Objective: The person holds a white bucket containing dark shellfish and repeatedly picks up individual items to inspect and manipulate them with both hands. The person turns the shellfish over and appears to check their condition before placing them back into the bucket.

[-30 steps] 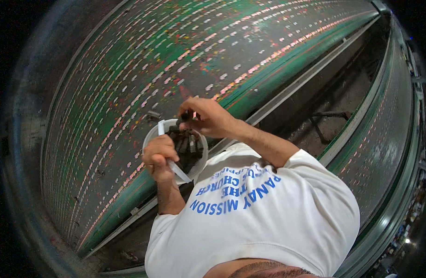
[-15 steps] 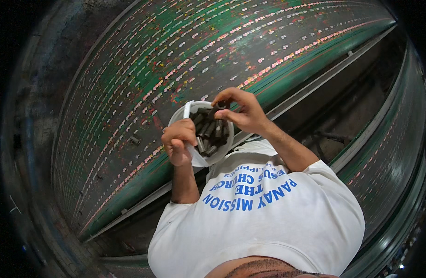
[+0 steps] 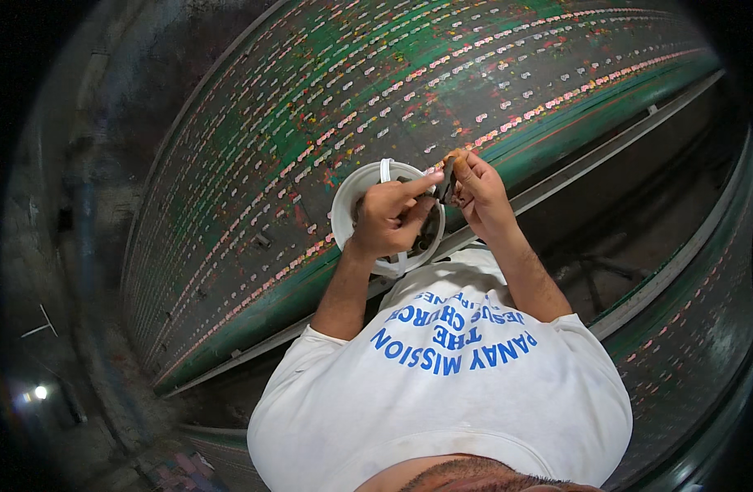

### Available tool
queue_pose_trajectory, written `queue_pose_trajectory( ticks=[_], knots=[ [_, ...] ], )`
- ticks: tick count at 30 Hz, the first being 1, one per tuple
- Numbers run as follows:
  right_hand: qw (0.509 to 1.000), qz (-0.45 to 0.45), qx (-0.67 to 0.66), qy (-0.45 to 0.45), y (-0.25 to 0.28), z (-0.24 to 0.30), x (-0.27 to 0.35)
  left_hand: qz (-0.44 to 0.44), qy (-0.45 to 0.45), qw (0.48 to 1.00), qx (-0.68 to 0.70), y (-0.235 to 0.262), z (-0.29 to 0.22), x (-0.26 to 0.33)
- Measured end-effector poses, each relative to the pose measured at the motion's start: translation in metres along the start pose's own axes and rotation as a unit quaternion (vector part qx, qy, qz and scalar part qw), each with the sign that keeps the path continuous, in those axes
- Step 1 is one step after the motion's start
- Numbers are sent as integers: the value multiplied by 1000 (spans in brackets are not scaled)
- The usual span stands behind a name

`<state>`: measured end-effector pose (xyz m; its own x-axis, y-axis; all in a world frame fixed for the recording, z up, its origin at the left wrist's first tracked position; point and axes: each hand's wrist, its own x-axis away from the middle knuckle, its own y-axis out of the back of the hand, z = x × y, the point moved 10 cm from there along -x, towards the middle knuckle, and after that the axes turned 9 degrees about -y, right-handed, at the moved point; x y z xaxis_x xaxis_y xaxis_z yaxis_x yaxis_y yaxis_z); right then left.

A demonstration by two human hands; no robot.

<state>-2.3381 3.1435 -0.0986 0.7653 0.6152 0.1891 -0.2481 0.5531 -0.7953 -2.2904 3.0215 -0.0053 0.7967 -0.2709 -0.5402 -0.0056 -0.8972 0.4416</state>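
Note:
A white round bucket (image 3: 342, 215) with a white handle (image 3: 385, 170) sits in front of my chest, against the edge of the patterned surface. Short dark tube-like pieces (image 3: 428, 233) lie inside it, mostly covered by my left hand (image 3: 386, 217). That hand is over the bucket's mouth, index finger stretched to the right and thumb apart below it; its other fingers are curled. Just right of the rim, my right hand (image 3: 482, 195) pinches a dark narrow piece (image 3: 448, 179) between thumb and fingers. The left index fingertip is close to this piece; I cannot tell whether they touch.
A long dark and green surface (image 3: 253, 156) spreads ahead, with rows of small pinkish and pale marks or pieces. A metal rail (image 3: 589, 162) runs along its near edge. Another similar surface (image 3: 680, 361) is at the right, past a dark gap.
My left hand has left the bucket's handle side and moved right over its mouth, index finger extended. My right hand has drawn right, out of the bucket, with a dark piece in its fingers.

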Motion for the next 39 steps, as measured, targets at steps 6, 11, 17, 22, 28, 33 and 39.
queue_pose_trajectory(
  ticks=[6, 11, 17, 22, 28, 33, 39],
  knots=[
    [997, 28, -16, -74, 5, -1, -11, 69, -54, 995, -53, -13, 2, -11],
    [997, 25, 27, -61, 2, 5, -23, 57, -87, 992, -73, -8, 4, -15],
    [966, -8, 257, 15, -2, -6, -47, -39, -55, 995, -78, 3, 25, 8],
    [919, -51, 360, 153, -16, 29, -33, -66, 41, 996, -52, 8, 38, 16],
    [871, 54, 453, 182, -35, 45, -14, -69, 34, 993, -85, 11, 36, 15],
    [847, 42, 493, 196, -37, 50, -10, -47, 89, 993, -53, 7, 38, 14],
    [850, 57, 486, 196, -39, 48, -10, -56, 62, 994, -66, 8, 40, 17]
  ],
)
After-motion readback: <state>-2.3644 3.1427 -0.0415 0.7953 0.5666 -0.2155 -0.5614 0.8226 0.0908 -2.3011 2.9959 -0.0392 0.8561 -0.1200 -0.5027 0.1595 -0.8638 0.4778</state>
